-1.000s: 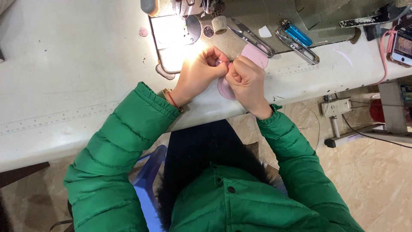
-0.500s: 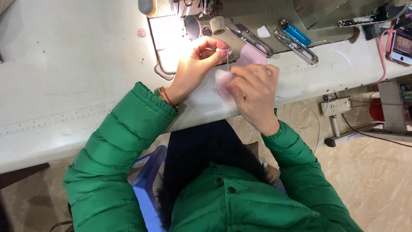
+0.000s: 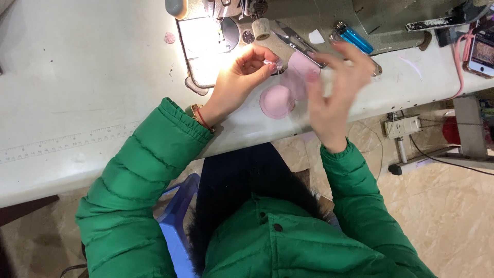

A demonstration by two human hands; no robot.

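A thin thread is pinched in the left hand (image 3: 242, 77) grip, just above the pink cloth rounds (image 3: 282, 95) on the bench (image 3: 92, 92) — a tidying step, probably. The right hand (image 3: 334, 87) is spread, blurred — careful aim is needed.

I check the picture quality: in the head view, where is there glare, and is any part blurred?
In the head view, strong glare washes out the metal plate of the sewing machine, beside the left hand; the right hand is smeared by motion blur, its fingers soft; the pink fabric pieces and the green sleeves look sharp.
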